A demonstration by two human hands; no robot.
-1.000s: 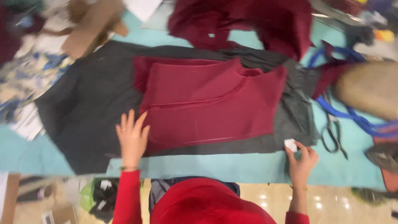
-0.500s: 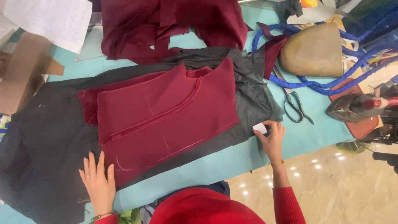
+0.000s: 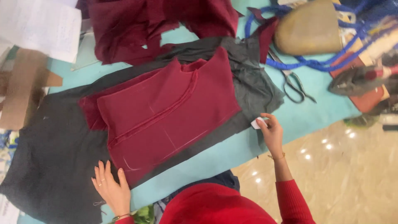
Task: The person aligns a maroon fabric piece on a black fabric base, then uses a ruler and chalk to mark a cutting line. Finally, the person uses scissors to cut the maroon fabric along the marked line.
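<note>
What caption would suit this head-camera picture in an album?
Left hand flat on dark grey cloth beside maroon fabric; right hand holds small white chalk.

A folded maroon fabric piece (image 3: 166,112) carries faint pale chalk lines and lies on a charcoal-grey cloth (image 3: 54,153), both over a turquoise table cover (image 3: 215,157). More maroon fabric (image 3: 157,20) is heaped above. The right hand (image 3: 271,135) pinches a small white chalk piece (image 3: 258,123); both sleeves are bright red, and each wrist shows a thin gold bangle. Black-handled scissors (image 3: 294,85) sit by a tan-olive bag (image 3: 309,29) wound with blue cord (image 3: 315,64). White paper (image 3: 39,27) and brown cardboard (image 3: 23,97) — plain, unpatterned — lie at the far left, and the floor (image 3: 348,174) is glossy beige.
</note>
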